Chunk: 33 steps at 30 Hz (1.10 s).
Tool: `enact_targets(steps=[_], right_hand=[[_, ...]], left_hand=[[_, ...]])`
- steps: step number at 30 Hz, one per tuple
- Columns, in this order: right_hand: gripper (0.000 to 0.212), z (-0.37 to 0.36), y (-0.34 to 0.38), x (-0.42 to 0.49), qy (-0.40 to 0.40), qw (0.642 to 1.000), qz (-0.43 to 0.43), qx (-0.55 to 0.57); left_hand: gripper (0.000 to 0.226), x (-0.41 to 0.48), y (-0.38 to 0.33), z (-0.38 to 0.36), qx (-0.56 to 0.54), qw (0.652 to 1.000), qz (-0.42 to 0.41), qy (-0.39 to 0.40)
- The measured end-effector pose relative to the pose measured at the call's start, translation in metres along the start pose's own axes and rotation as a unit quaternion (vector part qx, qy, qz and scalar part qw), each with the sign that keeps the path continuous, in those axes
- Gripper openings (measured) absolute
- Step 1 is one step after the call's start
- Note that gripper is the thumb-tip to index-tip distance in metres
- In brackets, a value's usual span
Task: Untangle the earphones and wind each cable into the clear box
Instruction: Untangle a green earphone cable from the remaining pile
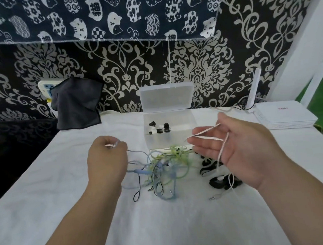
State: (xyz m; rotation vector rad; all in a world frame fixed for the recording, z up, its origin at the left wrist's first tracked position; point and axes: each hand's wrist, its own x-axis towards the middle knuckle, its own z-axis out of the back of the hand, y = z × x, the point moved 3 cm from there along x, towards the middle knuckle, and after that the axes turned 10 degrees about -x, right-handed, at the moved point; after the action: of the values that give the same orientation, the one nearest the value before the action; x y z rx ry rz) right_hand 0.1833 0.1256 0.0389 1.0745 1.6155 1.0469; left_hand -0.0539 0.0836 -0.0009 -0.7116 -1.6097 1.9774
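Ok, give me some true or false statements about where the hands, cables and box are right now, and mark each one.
1. The clear box has its lid closed. False: the lid stands open.
2. A pale cable lies across the straight fingers of the right hand. True.
3. The left hand rests flat on the table. False: it is curled, pinching a cable end.
4. The cable tangle lies outside the box, in front of it. True.
5. The grey cloth covers the box. False: it sits behind and left.

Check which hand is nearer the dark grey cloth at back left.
Left. The left hand, pinching a cable end, is in front of the dark grey cloth; the right hand, draped with a pale pink cable, is past the clear plastic box.
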Motion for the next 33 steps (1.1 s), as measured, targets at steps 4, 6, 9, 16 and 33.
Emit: enact_targets(steps=[4, 6, 9, 16, 33], right_hand=[[0.024, -0.018, 0.0, -0.009, 0.086, 0.996, 0.02, 0.013], [0.03, -0.024, 0.003, -0.013, 0.138, 0.989, 0.031, 0.036], [0.046, -0.029, 0.012, -0.021, 0.208, 0.972, 0.048, 0.092], [0.063, -0.005, 0.023, -0.011, 0.069, 0.988, 0.048, 0.126], [0.024, 0.013, 0.0, -0.008, 0.074, 0.907, -0.029, -0.414]], left_hand=[[0.046, -0.019, -0.02, -0.009, 0.16, 0.948, -0.256, 0.098], [0.037, -0.032, -0.024, -0.018, 0.141, 0.918, -0.296, 0.224], [0.023, -0.044, -0.016, -0.031, 0.13, 0.895, -0.263, 0.337], [0.032, -0.023, -0.015, -0.02, 0.128, 0.931, -0.274, 0.206], [0.058, -0.035, -0.012, -0.024, 0.25, 0.897, -0.299, 0.208]])
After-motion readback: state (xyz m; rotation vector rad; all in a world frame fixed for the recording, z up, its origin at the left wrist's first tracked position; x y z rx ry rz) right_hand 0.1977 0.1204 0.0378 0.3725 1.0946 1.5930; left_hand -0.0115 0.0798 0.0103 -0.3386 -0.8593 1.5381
